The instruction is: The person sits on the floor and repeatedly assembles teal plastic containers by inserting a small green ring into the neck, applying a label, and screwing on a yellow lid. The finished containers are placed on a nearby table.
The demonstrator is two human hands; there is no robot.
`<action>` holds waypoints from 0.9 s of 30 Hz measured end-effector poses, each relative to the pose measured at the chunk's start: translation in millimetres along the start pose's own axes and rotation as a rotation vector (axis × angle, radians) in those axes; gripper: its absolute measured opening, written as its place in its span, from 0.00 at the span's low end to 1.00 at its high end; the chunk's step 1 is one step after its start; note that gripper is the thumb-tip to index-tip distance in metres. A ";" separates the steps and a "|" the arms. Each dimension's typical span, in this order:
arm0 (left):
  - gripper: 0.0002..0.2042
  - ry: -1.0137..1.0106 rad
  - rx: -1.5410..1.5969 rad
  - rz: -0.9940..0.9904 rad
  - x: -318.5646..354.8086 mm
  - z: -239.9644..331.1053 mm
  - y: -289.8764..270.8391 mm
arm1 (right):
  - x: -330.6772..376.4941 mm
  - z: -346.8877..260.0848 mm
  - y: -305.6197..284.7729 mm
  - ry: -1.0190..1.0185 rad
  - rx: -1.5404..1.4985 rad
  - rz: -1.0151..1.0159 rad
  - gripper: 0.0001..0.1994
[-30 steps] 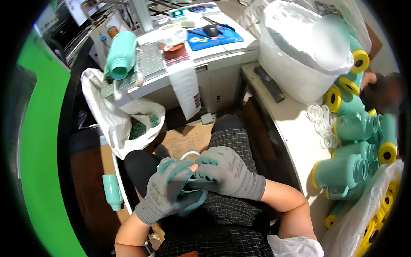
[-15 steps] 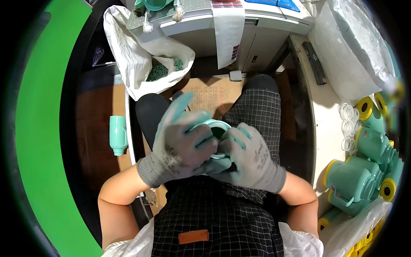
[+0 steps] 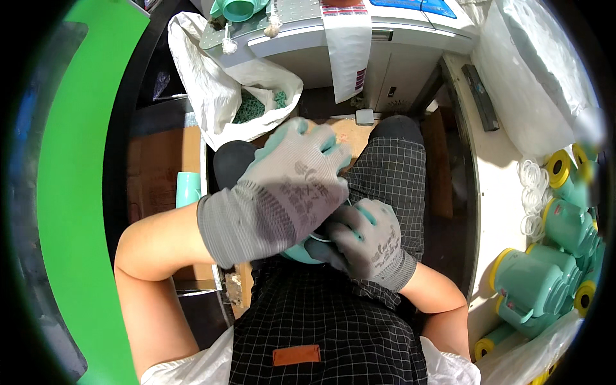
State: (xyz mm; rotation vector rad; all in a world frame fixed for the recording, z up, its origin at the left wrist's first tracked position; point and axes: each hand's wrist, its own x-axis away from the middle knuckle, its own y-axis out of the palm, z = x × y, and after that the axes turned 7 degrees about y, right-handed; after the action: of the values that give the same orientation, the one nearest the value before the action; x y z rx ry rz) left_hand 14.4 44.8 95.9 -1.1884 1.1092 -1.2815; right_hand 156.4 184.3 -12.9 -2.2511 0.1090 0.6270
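Head view: a glossy, rounded teal plastic vessel [image 3: 300, 254] sits at six o'clock, over my lap; my grey-gloved right hand [image 3: 370, 239] curls at its edge, my grey-gloved left hand [image 3: 298, 170] arches above, grip hidden. Seemingly unfinished; what's left, I can't tell.

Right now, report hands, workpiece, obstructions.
Left grey-and-teal gloved hand over rounded teal vessel. Right grey-and-teal gloved hand at vessel's side; both grips unclear. Vessel mostly hidden, left hand blocking view.

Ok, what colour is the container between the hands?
Mint green; the container is mostly covered, but shows in the head view.
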 end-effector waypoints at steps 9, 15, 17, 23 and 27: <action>0.14 0.027 0.074 -0.050 -10.4 6.1 13.0 | 15.8 3.7 -1.8 -0.011 0.028 0.103 0.19; 0.27 -0.420 1.161 0.359 -46.9 -52.5 45.6 | 48.2 48.3 8.3 -0.105 0.133 0.432 0.19; 0.41 -0.565 1.288 0.572 -50.9 -96.4 100.1 | 72.0 53.0 9.6 -0.101 0.084 0.319 0.20; 0.50 -1.164 1.079 0.607 -113.4 -237.0 215.0 | 130.1 31.6 -19.5 0.076 0.052 0.084 0.19; 0.37 -0.977 1.257 0.874 -141.4 -276.0 237.7 | 115.5 26.0 -44.7 0.248 -0.160 0.290 0.23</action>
State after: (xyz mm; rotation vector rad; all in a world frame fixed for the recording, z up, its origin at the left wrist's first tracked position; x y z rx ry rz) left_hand -240.6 169.3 -172.6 -0.1532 -0.0730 -0.3541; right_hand 258.9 247.2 -52.2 -2.4843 0.5328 0.5178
